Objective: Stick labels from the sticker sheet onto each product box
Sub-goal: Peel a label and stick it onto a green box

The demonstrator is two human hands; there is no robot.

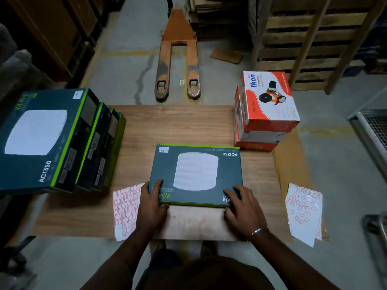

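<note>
A wooden counter (188, 124) is seen from above. At its left edge a stack of dark teal and green cardboard product boxes (48, 139) is piled, and at the far right corner red and white boxes (266, 109) are stacked. A flat teal box marked AC1350 (196, 174) is held at its near corners by the left hand (151, 204) and right hand (244, 208), fingers curled over the edge. A red-bordered sticker sheet (125, 210) is partly covered by the left hand; a second sheet (303, 212) lies well apart at right.
</note>
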